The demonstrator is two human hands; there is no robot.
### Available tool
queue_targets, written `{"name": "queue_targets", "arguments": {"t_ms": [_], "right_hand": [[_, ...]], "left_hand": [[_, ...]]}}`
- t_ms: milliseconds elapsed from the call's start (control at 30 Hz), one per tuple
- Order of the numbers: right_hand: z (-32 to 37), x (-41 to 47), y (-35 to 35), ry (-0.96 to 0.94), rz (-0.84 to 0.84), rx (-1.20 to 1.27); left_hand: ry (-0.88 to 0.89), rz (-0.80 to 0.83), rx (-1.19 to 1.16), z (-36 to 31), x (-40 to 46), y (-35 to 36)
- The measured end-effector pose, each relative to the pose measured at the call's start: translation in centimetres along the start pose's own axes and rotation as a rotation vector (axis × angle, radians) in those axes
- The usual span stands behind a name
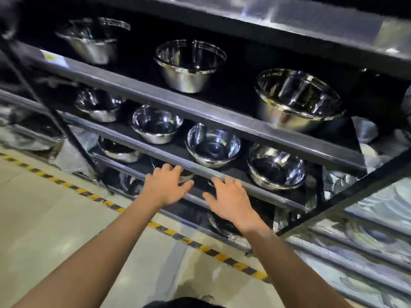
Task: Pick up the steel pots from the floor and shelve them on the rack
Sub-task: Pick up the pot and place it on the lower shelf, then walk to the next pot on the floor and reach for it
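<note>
Now | left hand (pixel 165 187) fingers spread wide, holding nothing, at the black metal rack (pixel 222 112) edge | right hand (pixel 229 200) beside it, also wide and empty | shiny round steel pots (pixel 213 145) sit on the shelves

Left hand (pixel 165 185) covers most of a steel pot (pixel 185 175) on the lower shelf; only a sliver of rim shows. Pot (pixel 222 225) below the right hand (pixel 229 200) is largely hidden and smeared. Rack (pixel 200 107) runs off the frame top and right. Upper-left pot (pixel 91 41) blurred.
</note>
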State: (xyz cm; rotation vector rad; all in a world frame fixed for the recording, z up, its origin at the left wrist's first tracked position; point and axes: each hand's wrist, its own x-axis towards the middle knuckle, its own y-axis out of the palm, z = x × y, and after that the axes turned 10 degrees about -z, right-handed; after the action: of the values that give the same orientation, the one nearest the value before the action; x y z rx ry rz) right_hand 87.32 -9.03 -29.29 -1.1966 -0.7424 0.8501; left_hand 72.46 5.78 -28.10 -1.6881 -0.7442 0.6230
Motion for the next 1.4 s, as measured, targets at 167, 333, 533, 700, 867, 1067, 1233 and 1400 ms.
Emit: {"name": "queue_targets", "arguments": {"t_ms": [167, 333, 533, 700, 867, 1067, 1233, 1400], "right_hand": [[8.3, 1.5, -0.1, -0.2, -0.017, -0.01], [18.9, 1.3, 0.6, -0.425, 0.022, 0.016], [32.4, -1.5, 3.8, -0.696, 0.097, -0.036], [41.3, -5.2, 7.1, -0.932, 0.188, -0.041], [50.3, -7.5, 11.2, -1.161, 0.29, -0.028], [62.7, -7.5, 14.8, -1.349, 0.361, 0.035], [71.3, -9.6, 15.7, -1.543, 0.402, 0.058], [76.7, -13.1, 16.6, -1.703, 0.454, 0.005]], "left_hand": [[-0.188, -0.122, -0.028, 7.2, -5.0, -4.4], [-0.393, -0.146, -0.023, 16.1, -12.6, -6.8], [-0.683, -0.163, -0.021, 26.0, -23.3, -6.8], [-0.974, -0.186, -0.091, 32.3, -31.8, -6.0], [-1.204, -0.203, -0.086, 36.9, -38.6, -5.7], [-1.496, -0.21, -0.08, 41.6, -44.9, -6.4], [-1.656, -0.23, -0.112, 45.2, -49.1, -7.2], [-1.758, -0.298, -0.136, 47.8, -52.8, -7.1]]}}
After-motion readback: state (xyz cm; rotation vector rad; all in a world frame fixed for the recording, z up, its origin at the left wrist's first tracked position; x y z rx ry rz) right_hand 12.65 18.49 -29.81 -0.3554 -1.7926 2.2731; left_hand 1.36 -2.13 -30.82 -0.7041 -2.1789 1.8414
